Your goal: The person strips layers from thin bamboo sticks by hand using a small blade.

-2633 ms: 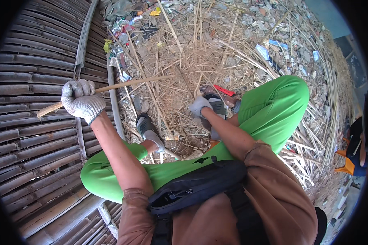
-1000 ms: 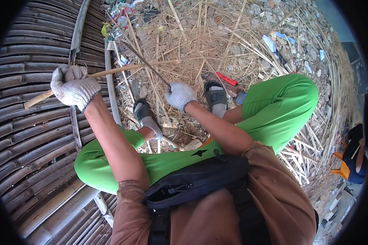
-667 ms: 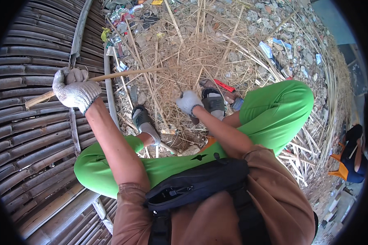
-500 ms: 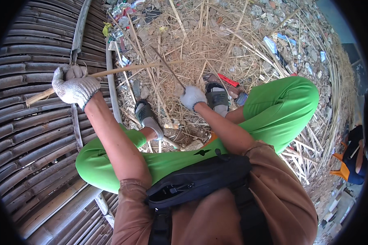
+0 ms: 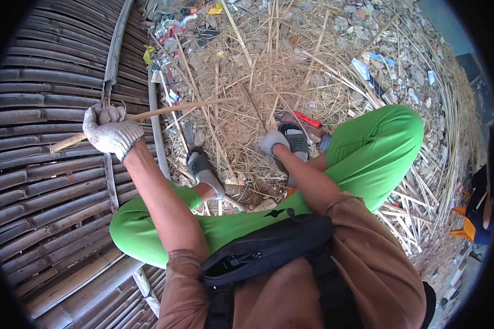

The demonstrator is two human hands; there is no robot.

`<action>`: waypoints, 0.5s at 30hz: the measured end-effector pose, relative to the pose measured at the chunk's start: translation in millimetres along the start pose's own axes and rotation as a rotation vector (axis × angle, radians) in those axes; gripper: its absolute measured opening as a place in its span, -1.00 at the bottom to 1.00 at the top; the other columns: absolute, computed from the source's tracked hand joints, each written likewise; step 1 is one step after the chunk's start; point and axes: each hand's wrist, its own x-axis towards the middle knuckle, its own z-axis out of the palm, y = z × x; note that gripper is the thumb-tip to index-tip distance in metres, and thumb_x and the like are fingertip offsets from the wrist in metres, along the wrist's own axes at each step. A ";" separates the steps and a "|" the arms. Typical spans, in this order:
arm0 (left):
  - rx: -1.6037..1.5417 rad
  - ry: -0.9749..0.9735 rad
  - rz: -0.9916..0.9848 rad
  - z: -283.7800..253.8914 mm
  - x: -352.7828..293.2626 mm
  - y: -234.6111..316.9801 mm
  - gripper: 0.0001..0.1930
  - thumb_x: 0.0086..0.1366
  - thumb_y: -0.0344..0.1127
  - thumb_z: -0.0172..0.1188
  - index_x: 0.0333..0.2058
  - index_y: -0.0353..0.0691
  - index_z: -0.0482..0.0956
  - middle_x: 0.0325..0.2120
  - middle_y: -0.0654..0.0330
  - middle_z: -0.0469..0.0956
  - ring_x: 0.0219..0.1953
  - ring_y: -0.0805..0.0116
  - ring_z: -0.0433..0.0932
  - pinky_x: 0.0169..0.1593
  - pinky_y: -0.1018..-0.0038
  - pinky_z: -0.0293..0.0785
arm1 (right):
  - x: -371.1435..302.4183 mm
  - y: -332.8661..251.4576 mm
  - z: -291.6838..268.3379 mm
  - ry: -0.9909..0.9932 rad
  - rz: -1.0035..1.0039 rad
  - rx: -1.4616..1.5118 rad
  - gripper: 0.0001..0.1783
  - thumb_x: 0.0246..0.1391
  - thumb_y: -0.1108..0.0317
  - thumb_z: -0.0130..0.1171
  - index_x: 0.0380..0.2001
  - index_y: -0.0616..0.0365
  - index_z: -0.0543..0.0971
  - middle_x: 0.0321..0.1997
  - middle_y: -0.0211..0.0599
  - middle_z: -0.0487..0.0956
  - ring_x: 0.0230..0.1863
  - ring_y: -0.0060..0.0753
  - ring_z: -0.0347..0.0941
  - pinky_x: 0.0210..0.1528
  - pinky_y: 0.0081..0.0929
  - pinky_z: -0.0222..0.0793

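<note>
My left hand (image 5: 113,130), in a pale knit glove, is closed around a bamboo strip (image 5: 175,108) at the left. The strip's cut end pokes out beyond the palm, and its thin end points right over the straw. In a white glove, my right hand (image 5: 273,142) is closed low in front of my right foot. From it a long, narrow, dark knife (image 5: 253,107) slants up and left; the fist hides its handle. The blade's tip is close to the strip's thin end, and I cannot tell whether they touch.
A bamboo slat wall (image 5: 33,118) runs along the left. Straw and bamboo shavings (image 5: 274,71) cover the ground, mixed with litter. A red tool (image 5: 307,119) lies by my right sandal (image 5: 296,141). More split strips (image 5: 411,192) lie right of my knee. Part of another person (image 5: 477,211) shows at far right.
My right hand has shifted right and down, drawing the knife back with it. My left hand and the bamboo strip sit slightly lower and further right in the picture.
</note>
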 end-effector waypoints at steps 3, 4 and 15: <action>-0.122 -0.400 -0.123 11.2 -16.2 -7.9 -0.79 0.30 -0.24 0.27 -0.41 -0.24 0.53 -0.65 0.37 0.18 -0.58 0.44 0.13 -0.45 0.44 0.07 | 31.4 31.2 20.9 -0.119 -0.160 -0.348 -0.60 0.15 0.15 0.21 -0.10 0.16 0.78 -0.02 0.05 0.75 -0.01 0.09 0.73 0.05 -0.09 0.66; -0.160 -0.624 -0.135 22.0 -25.9 -8.9 -0.77 0.34 -0.21 0.27 -0.33 -0.29 0.59 -0.59 0.34 0.22 -0.50 0.41 0.19 -0.37 0.41 0.14 | 38.2 33.4 23.6 -0.203 -0.397 -0.658 -0.65 0.16 0.19 0.21 -0.13 0.16 0.79 -0.03 0.02 0.76 -0.04 0.06 0.75 0.02 -0.13 0.67; -0.206 -0.912 -0.206 19.2 -32.5 -8.8 -0.51 0.47 0.16 0.23 -0.36 -0.21 0.58 -0.67 0.42 0.24 -0.63 0.53 0.17 -0.52 0.51 0.16 | -62.3 -101.1 -57.1 0.014 -0.180 0.162 -0.49 0.11 0.04 0.18 -0.16 0.33 0.73 -0.11 0.29 0.71 -0.02 0.24 0.69 0.06 0.00 0.62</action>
